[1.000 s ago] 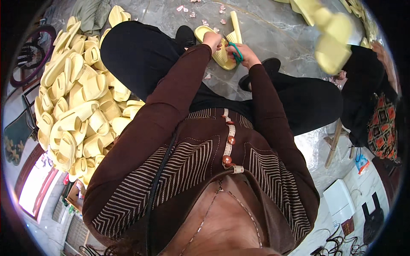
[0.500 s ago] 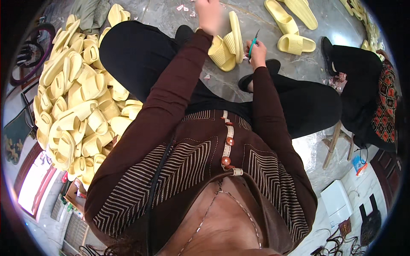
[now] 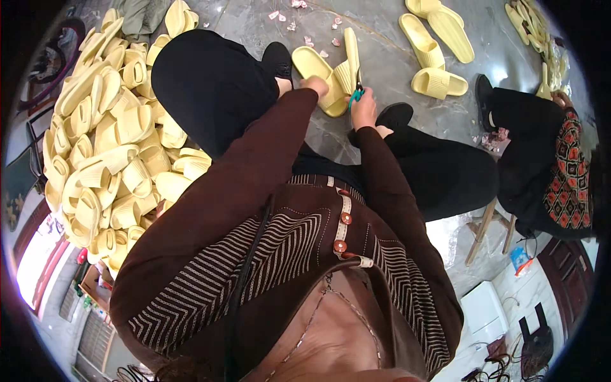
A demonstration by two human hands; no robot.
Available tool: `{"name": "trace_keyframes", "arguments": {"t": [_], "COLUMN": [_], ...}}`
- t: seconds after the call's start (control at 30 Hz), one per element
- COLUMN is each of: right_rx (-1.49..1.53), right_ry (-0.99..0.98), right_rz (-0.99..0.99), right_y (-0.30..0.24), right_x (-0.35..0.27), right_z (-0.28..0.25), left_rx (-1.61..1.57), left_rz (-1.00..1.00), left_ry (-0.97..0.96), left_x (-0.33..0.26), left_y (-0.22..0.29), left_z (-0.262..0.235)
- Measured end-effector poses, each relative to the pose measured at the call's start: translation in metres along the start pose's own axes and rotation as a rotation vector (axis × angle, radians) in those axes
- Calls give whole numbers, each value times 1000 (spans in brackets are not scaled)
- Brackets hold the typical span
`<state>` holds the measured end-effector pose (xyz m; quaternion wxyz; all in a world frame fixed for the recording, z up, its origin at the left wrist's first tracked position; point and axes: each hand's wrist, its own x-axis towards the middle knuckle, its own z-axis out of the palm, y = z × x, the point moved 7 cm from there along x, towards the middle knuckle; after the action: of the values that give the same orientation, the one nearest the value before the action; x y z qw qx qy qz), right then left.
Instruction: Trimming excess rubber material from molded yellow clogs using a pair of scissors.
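Note:
In front of me a pair of pale yellow slippers lies on the grey floor. One slipper [image 3: 310, 62] is sole down; the other slipper [image 3: 351, 48] stands on its side against it. My left hand [image 3: 316, 84] is closed at the strap of the flat slipper, its fingertips partly hidden. My right hand [image 3: 365, 109] is closed round the teal handles of a small pair of scissors [image 3: 356, 95]. The dark blades point away from me, close against the ribbed strap of the tilted slipper.
A big heap of yellow slippers [image 3: 114, 146] rises at my left. Several more slippers [image 3: 423, 44] lie ahead to the right. Pink and white scraps [image 3: 308, 41] dot the floor. At the far right another person in black trousers [image 3: 528, 127] sits on a wooden stool [image 3: 482, 232].
My left hand has come back from beyond the slippers to the flat slipper's strap. My right hand has moved left and nearer, bringing the scissors against the tilted slipper.

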<state>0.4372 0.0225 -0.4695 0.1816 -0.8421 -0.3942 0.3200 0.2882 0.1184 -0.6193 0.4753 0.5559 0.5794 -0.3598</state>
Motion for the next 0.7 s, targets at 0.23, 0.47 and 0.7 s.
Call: {"name": "trace_keyframes", "arguments": {"t": [0.23,0.47,0.7], "right_rx": [75,583,1440], "right_ry": [342,735,297], "right_rz": [22,0,-51], "right_y": [18,59,-18], "right_x": [20,81,53], "right_z": [-39,-120,-207], "left_rx": [206,-278,-2098], "left_rz": [437,488,840], "left_ry": [386,829,-412], "left_x": [-32,-84,-140], "left_y": [35,73,88], "left_z": [12,-81,-130]}}
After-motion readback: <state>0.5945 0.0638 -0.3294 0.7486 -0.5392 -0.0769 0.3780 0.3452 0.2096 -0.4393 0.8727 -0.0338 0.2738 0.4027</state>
